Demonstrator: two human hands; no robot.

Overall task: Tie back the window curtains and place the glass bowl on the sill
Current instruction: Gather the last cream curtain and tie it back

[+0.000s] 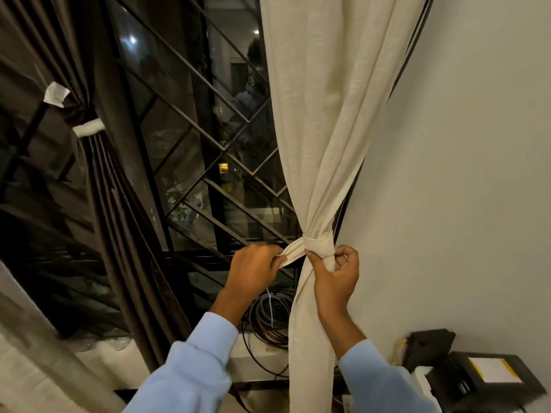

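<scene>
A cream curtain (325, 114) hangs right of the window, gathered at its waist by a cream tie-back band (317, 243). My left hand (253, 271) pinches the loose end of that band and holds it out to the left. My right hand (337, 277) grips the wrapped part of the band from the right, thumb pressed on the knot. At the left, a dark brown curtain (98, 180) is bundled with a white band (88, 128). The white window sill (253, 350) runs below. No glass bowl is in view.
A dark metal window grille (190, 126) fills the middle. A coil of black cables (271, 318) rests on the sill behind the cream curtain. A black device with a white label (489, 380) stands at the lower right against the pale wall (462, 174).
</scene>
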